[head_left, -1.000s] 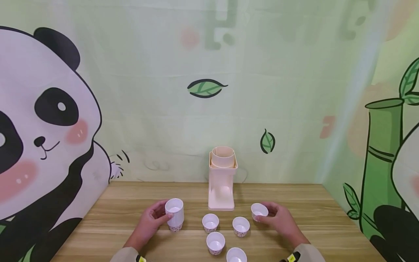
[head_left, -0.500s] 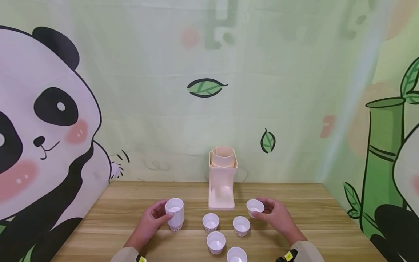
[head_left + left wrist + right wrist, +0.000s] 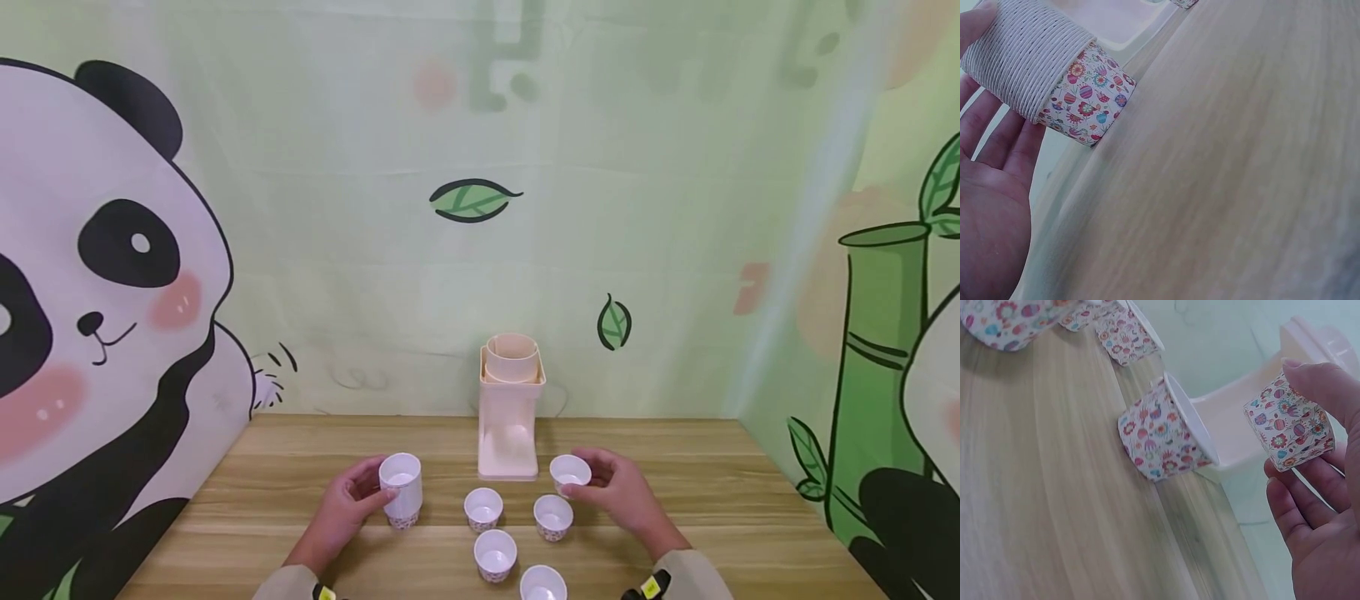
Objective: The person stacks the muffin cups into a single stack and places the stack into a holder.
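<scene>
My left hand [image 3: 341,508] grips a tall stack of nested white paper cups [image 3: 405,497], upright at the table's left. The left wrist view shows its ridged rims and the flower-printed lowest cup [image 3: 1088,94], whose base meets the table. My right hand [image 3: 630,497] pinches a single paper cup [image 3: 571,473] between thumb and fingers, held above the wood. In the right wrist view that printed cup [image 3: 1291,425] is off the table. Below and left of it stands another paper cup [image 3: 553,520]. More cups stand between the hands: one at the back [image 3: 482,512], one in the middle [image 3: 495,558], and one at the front [image 3: 543,586], cut off by the frame.
A pale pink holder [image 3: 507,433] with a round tube [image 3: 512,358] on top stands at the back of the wooden table [image 3: 675,442]. Behind it hangs a green cloth backdrop [image 3: 337,250] printed with a panda, leaves and bamboo.
My right hand has moved left with its cup, bringing it closer to the pink holder and behind the right standing cup. The left hand and its stack stay in place.
</scene>
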### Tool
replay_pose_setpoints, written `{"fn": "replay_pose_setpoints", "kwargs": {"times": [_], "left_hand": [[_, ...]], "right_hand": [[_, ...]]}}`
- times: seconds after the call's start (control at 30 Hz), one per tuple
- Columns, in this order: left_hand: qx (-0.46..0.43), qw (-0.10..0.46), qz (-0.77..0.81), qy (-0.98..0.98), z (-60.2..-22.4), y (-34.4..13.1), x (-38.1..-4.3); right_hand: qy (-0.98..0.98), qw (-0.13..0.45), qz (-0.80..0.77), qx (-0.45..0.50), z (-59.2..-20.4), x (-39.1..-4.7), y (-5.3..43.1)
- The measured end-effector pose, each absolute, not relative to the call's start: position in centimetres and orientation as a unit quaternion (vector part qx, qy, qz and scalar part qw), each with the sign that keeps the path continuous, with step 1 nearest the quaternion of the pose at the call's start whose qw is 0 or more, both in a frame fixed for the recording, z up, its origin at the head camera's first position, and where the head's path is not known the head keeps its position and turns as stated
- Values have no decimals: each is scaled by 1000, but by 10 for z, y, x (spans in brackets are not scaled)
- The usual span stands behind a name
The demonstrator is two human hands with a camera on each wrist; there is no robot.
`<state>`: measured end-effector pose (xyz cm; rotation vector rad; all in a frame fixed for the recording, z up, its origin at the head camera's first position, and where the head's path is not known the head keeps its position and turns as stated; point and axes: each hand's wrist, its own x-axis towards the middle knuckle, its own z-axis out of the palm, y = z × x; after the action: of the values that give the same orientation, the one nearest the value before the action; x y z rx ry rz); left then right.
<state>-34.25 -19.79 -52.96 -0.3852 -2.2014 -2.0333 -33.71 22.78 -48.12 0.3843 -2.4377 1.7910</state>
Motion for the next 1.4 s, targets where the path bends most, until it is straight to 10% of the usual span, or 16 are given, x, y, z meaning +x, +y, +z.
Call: {"fn": "replay_pose_setpoints", "kwargs": {"times": [1.4], "left_hand": [[-127, 64, -664, -734, -532, -199, -344]], "right_hand": [[-763, 3, 611, 210, -466, -335, 156]]}}
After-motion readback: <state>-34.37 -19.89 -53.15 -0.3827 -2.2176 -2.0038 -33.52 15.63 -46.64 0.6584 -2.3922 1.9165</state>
